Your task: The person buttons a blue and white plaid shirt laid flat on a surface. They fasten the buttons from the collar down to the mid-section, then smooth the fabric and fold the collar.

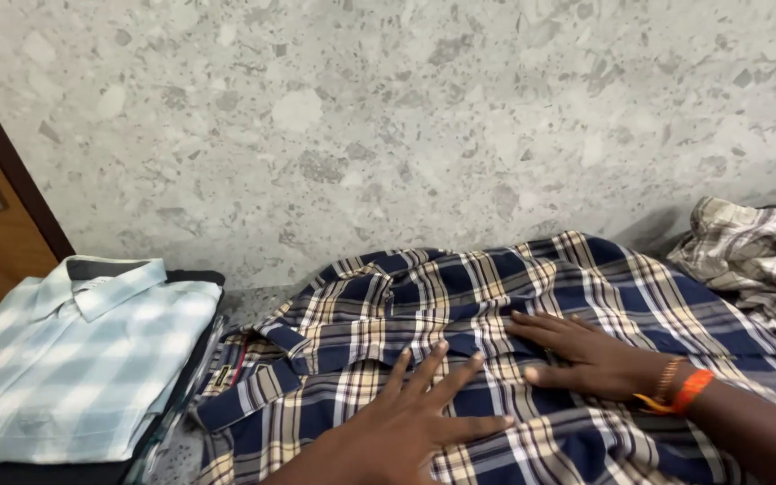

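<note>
Head view: both hands lie flat on the navy plaid shirt (496, 296), spread across the speckled grey surface (253, 301) at centre. Left hand (406, 413) at 6 o'clock, fingers apart, palm down near the collar. Right hand (586, 355) at 4 o'clock, fingers together and flat, pressing the cloth. Nothing gripped. Judgement: to smooth well, keep palms flat, sweep outward from the placket, hold one side still so fabric doesn't bunch. Folded pale checked shirt (74, 359) sits at 9 o'clock; a crumpled beige plaid shirt (756, 256) at 3 o'clock.
</note>
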